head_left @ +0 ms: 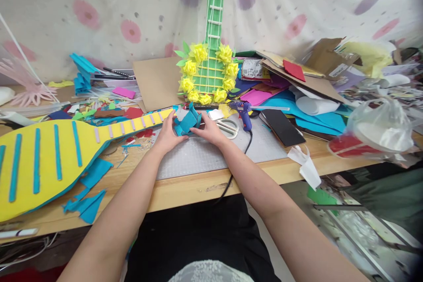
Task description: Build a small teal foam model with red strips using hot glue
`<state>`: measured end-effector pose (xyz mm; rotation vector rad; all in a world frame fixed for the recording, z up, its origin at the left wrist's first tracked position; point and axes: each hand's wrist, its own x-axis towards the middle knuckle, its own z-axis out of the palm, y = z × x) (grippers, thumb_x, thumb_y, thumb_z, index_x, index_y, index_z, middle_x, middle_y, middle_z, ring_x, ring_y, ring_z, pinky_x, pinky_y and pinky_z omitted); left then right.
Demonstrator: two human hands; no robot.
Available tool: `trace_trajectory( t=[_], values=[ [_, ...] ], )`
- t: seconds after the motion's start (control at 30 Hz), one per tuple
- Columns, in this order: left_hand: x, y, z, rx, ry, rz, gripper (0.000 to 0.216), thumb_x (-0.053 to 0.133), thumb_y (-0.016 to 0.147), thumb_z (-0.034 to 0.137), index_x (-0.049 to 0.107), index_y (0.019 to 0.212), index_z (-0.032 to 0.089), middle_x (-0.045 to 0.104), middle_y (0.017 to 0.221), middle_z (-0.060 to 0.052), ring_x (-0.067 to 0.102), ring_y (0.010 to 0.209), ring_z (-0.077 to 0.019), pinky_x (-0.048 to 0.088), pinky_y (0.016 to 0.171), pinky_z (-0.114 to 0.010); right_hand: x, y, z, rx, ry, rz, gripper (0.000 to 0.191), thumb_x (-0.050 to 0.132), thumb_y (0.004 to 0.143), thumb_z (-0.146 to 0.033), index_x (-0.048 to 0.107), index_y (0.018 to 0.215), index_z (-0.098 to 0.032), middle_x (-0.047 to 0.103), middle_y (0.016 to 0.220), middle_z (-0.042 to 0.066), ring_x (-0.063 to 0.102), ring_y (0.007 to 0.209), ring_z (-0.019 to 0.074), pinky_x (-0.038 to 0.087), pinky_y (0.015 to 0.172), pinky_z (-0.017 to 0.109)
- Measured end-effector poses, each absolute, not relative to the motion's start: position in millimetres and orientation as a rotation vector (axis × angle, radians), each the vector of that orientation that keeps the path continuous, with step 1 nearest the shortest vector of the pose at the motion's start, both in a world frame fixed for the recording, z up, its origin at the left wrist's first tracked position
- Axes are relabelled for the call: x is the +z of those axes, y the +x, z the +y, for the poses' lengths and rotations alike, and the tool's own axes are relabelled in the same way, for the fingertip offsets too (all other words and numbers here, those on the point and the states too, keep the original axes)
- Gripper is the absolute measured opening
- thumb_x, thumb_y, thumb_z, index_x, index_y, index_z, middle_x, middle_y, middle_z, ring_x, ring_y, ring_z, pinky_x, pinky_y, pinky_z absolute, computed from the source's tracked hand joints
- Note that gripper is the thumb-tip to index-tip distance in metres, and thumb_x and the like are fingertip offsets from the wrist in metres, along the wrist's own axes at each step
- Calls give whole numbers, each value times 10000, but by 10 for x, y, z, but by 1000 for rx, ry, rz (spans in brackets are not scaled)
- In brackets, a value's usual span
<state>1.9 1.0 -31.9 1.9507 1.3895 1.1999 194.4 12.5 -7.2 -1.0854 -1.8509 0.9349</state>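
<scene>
A folded, crumpled piece of blue felt (189, 120) is between my two hands, over the grey cutting mat (211, 158). My left hand (168, 135) curls at its left side, with the thumb low along its edge. On the other side my right hand (210, 130) grips it, thumb on the front. White-handled scissors (230, 128) lie just right of my right hand, the blades partly hidden. A purple glue gun (243, 114) with its black cord is beyond them. The neck of a yellow felt guitar shape (46, 154) with blue strips reaches towards my left hand.
A green guitar-shaped piece (213, 53) with yellow flowers stands upright at the back. Coloured sheets (317, 119), a black phone (282, 127) and a plastic-wrapped tub (366, 141) lie to the right. Blue felt scraps (87, 205) lie near the left front edge.
</scene>
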Motion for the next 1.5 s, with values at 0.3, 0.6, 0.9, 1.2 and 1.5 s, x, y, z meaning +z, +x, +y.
trace_trajectory(
  t=[0.3, 0.6, 0.9, 1.2, 1.5],
  values=[
    [-312, 25, -4, 1219, 1968, 1432, 1018, 779, 545, 303, 221, 1396, 273, 425, 1261, -111, 480, 1133, -232, 422, 955, -422, -109, 1952, 147, 955, -1059, -1836, 616, 657, 706, -326, 419, 1265, -227, 624, 1100, 44, 631, 888, 161, 518, 805, 309],
    [-261, 54, -31, 1163, 2035, 1531, 1057, 791, 511, 292, 215, 1396, 233, 445, 1239, -128, 462, 1155, -260, 390, 975, -443, -116, 1979, 178, 967, -1027, -1815, 577, 657, 702, -310, 454, 1231, -198, 635, 1025, 51, 630, 845, 160, 525, 784, 321],
    [-48, 92, -151, 1461, 2032, 1529, 716, 642, 718, 356, 310, 1338, 217, 499, 1182, -102, 541, 1013, -187, 431, 940, -397, 94, 2134, 182, 929, -948, -1867, 524, 515, 658, -86, 527, 1169, -199, 621, 1153, 48, 577, 1083, 158, 431, 968, 332],
    [-24, -51, -73, 1756, 1749, 1804, 427, 512, 777, 224, 433, 1194, 181, 523, 1095, -98, 537, 979, -178, 421, 929, -362, 333, 2408, 232, 530, -1505, -1861, 210, 517, 740, -166, 653, 900, -170, 679, 827, 57, 618, 786, 181, 471, 732, 314],
    [15, -37, -102, 1748, 1786, 1827, 417, 516, 756, 178, 442, 1166, 191, 530, 1072, -81, 539, 962, -172, 421, 933, -360, 421, 2084, 133, 252, -1970, -2388, 141, 688, 633, -159, 688, 769, -121, 680, 887, 204, 634, 886, 338, 476, 727, 418]
  ],
)
